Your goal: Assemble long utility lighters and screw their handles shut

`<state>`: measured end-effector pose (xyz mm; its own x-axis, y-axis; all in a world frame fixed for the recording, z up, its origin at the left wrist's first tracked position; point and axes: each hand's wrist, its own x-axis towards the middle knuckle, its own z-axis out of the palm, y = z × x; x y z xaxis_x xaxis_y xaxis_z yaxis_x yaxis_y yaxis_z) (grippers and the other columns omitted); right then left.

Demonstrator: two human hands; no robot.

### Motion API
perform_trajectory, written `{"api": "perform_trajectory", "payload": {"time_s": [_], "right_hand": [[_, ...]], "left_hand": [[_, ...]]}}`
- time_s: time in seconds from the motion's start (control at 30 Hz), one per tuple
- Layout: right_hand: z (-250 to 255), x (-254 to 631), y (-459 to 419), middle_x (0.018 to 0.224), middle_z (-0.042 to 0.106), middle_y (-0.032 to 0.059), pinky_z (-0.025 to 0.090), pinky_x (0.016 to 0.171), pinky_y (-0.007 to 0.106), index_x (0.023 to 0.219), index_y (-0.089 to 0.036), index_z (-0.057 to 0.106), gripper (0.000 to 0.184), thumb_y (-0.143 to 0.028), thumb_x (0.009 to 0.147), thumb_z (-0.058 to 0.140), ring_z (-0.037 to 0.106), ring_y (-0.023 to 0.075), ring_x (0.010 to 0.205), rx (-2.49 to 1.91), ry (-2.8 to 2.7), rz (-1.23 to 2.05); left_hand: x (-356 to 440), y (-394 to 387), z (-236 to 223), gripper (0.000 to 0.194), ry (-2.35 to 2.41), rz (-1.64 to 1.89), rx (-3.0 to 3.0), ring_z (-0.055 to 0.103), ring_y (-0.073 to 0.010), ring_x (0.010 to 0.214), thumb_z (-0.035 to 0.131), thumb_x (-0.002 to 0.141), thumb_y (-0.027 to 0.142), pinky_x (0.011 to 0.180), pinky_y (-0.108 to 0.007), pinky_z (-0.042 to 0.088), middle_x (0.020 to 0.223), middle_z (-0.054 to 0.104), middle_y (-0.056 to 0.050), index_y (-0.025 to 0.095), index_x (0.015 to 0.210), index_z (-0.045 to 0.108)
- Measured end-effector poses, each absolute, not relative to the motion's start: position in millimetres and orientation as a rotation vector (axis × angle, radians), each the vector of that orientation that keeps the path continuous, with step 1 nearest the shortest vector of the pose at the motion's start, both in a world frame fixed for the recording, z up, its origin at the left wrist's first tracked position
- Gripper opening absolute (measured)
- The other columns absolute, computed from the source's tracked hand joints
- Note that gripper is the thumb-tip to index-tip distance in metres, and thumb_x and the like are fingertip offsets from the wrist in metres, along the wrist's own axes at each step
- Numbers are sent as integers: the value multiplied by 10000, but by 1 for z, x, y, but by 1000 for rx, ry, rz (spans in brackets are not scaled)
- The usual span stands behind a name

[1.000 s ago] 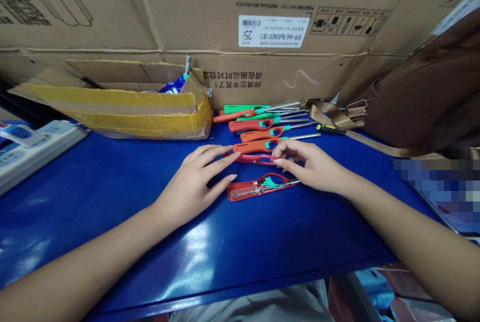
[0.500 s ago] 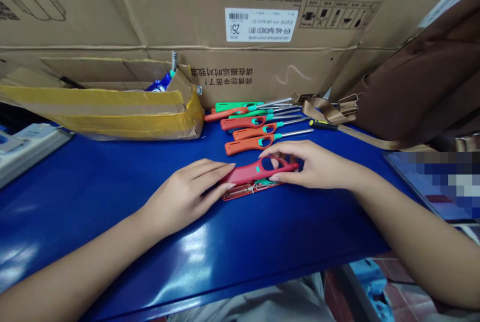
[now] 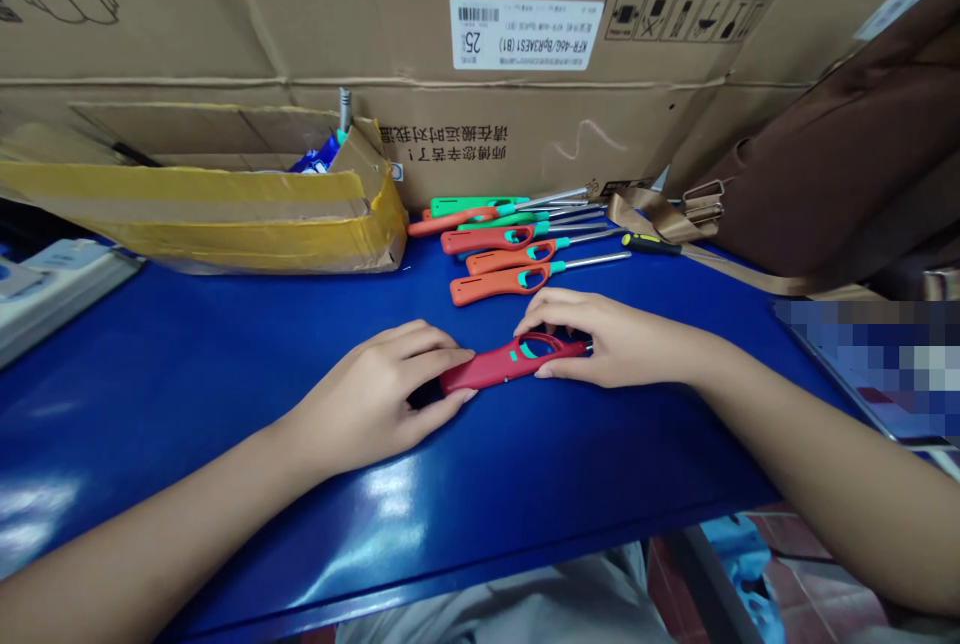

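Note:
A red utility lighter body [image 3: 487,367] lies on the blue table between my hands, its two casing halves one on top of the other. A green trigger shows inside its ring-shaped opening. My left hand [image 3: 394,379] grips the broad handle end between thumb and fingers. At the other end, my right hand [image 3: 592,336] pinches the casing around the trigger ring and nose. A bit of metal shows by the right fingers; the rest of that end is hidden. Beyond the hands lie several orange, red and green lighters with long metal tubes, the nearest being an orange lighter [image 3: 491,286].
A taped cardboard box [image 3: 300,224] stands at the back left, against a large cardboard sheet [image 3: 300,4]. A yellow-black screwdriver [image 3: 651,244] lies beside tan straps [image 3: 652,214] and a brown bag [image 3: 810,164]. A pale device [image 3: 67,284] sits far left.
The upper red casing half has come down onto the lower half, covering the inner parts that showed before. Both hands keep their hold and have moved slightly down with it.

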<state>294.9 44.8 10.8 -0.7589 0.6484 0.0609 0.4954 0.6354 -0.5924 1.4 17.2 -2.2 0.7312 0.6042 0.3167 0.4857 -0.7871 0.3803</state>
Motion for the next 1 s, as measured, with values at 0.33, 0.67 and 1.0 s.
{"api": "perform_trajectory", "payload": {"time_s": [0.33,0.67,1.0], "right_hand": [[9,287,39,1051,634,51,488,797,300,1142,-173,677,298,-270,871,757,590,162,854,-1006,-2541,781],[5,290,35,1292,582,122,527,976,414,1362,-206,602,405,-328,976,593,618,252,1108,-983,-2685,578],[4,290,42,1225,606,107,511,1015,397,1274,-219,655,301,-280,995,560,609,228,1139,-842,-2628,640]], "left_hand": [[6,6,2,225,1061,536,2602,658,-232,975,662,942,255,882,-393,563,1080,704,-75,169,1146,701],[3,6,2,284,1014,418,2894,650,-270,935,606,976,242,806,-419,578,1043,698,-113,116,1221,674],[-2,23,-2,351,910,510,2815,657,-242,1003,478,1046,296,915,-392,565,1105,686,-123,131,1309,643]]}}
